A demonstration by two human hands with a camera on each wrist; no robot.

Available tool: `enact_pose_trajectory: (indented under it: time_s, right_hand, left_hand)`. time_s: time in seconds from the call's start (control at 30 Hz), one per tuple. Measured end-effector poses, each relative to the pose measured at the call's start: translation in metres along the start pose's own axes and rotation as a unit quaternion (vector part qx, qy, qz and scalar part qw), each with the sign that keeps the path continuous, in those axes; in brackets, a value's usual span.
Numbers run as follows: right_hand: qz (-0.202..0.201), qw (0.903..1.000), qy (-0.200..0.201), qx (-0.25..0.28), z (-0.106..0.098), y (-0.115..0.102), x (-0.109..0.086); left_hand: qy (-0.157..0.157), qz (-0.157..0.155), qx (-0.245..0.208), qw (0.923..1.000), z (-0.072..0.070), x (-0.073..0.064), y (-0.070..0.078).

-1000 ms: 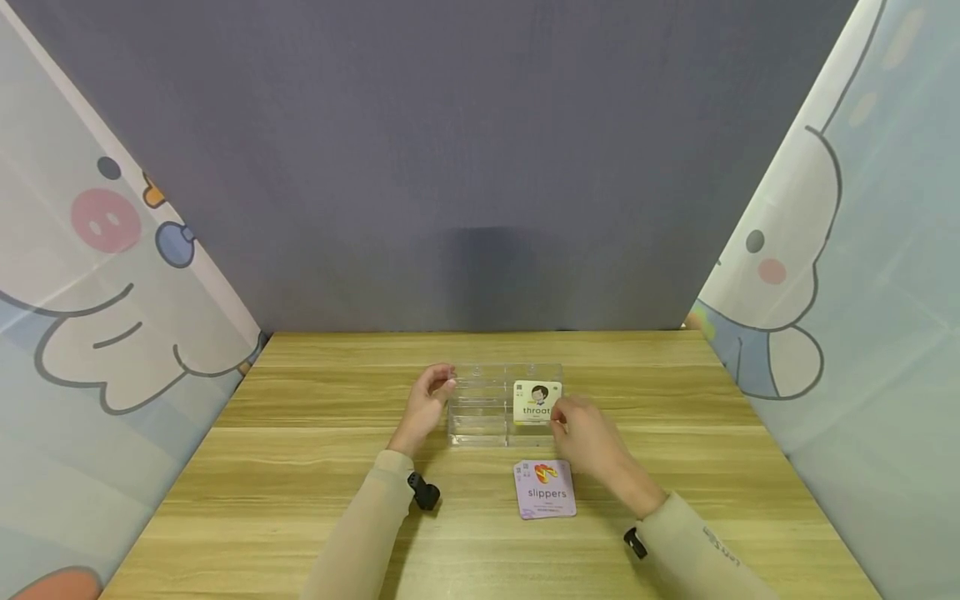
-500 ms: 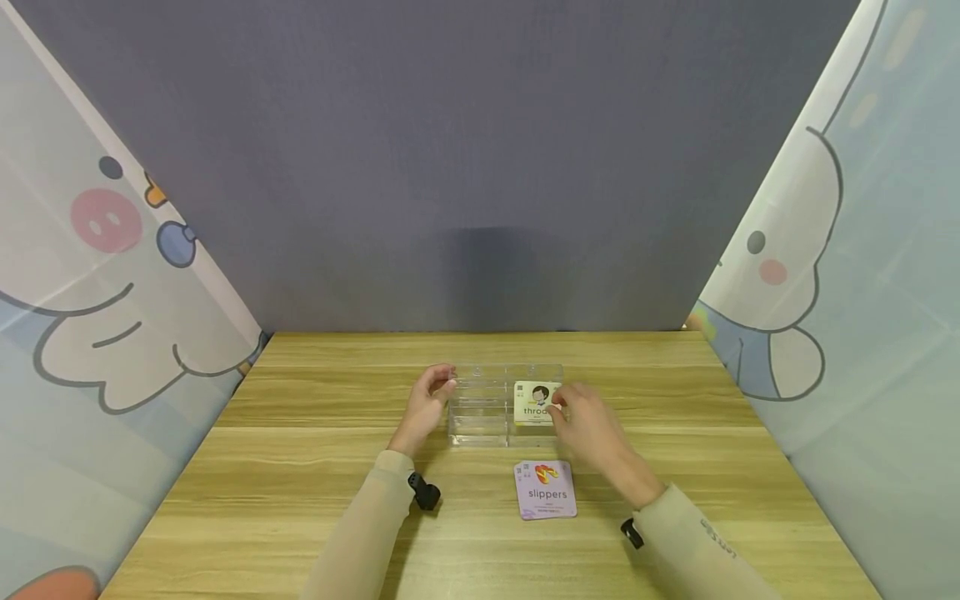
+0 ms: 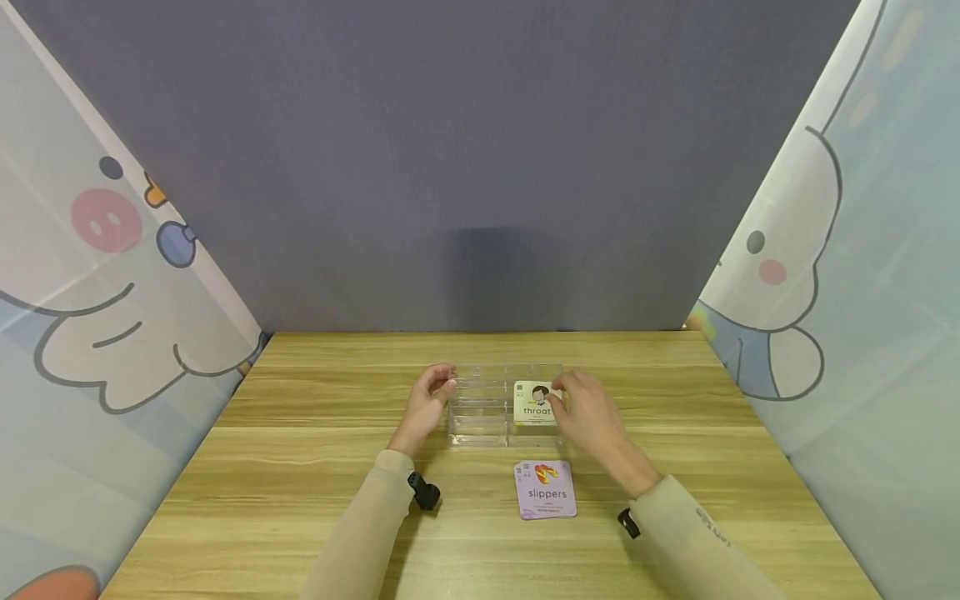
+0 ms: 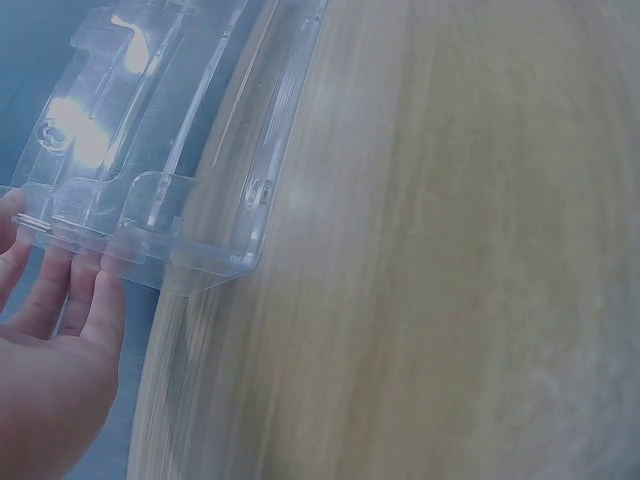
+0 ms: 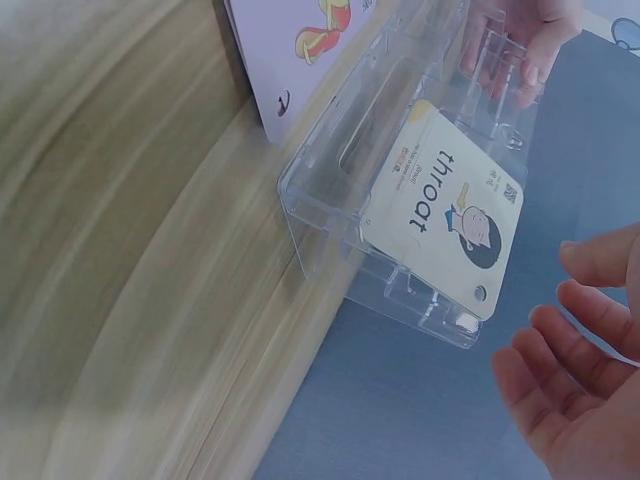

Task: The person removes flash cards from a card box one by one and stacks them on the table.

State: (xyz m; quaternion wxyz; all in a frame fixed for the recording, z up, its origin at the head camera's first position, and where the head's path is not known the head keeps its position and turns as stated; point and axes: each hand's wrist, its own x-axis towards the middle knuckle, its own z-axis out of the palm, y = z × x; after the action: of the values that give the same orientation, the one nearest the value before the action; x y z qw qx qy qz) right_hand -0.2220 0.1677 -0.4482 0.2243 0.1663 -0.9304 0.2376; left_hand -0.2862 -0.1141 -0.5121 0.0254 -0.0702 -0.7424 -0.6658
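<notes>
Left hand (image 3: 426, 407) pinching left end of clear holder (image 3: 480, 410), thumb against fingers. Throat card (image 3: 532, 402) sitting tilted in holder's right half, print facing near side. Right hand (image 3: 596, 423) just right of card, fingers released, loosely bent, gap showing. Slippers card (image 3: 546, 492) flat on wooden table (image 3: 247, 517), near side of holder's right half.

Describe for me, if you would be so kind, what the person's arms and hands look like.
The left hand and right hand wear no gloves. On the left arm is a long beige fabric sleeve; on the right, a matching beige sleeve with small dark lettering, too blurred to read. A small black device shows by the left cuff, another black device by the right.
</notes>
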Motion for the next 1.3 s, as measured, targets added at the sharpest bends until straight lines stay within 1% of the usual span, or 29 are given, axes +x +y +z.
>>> enact_pose_trajectory:
  time_s: [0.07,0.27,0.37,0.6,0.73,0.87,1.1,1.3]
  right_hand:
    - [-0.002,1.0,0.005,0.002,0.0,0.001,0.001]
    - [0.01,0.9999,0.003,0.007,0.0,0.002,0.005]
    - [0.011,0.9999,0.001,0.006,0.001,0.003,0.007]
    - [0.005,1.0,0.005,0.007,0.006,0.007,0.01]
    - [0.002,0.9999,-0.001,0.011,0.009,0.009,0.011]
    - [0.002,0.9998,-0.014,0.013,0.012,0.011,0.011]
    - [-0.012,0.9998,-0.012,0.009,0.019,0.013,0.012]
    - [0.001,0.9995,-0.029,0.01,0.022,0.012,0.011]
  left_hand:
    - [-0.001,-0.001,-0.001,1.0,0.0,-0.001,0.004]
    - [-0.014,0.002,0.001,0.9999,-0.001,-0.01,0.027]
    - [-0.014,0.001,-0.001,0.9999,-0.001,-0.014,0.032]
    - [-0.004,0.0,-0.003,1.0,-0.001,0.003,-0.002]
    - [-0.001,0.0,0.003,1.0,-0.001,0.002,-0.001]
    - [-0.001,0.002,-0.001,1.0,0.0,0.001,0.0]
    - [-0.005,0.008,0.002,1.0,-0.001,0.0,0.0]
    - [-0.005,0.008,0.001,1.0,-0.001,-0.001,-0.002]
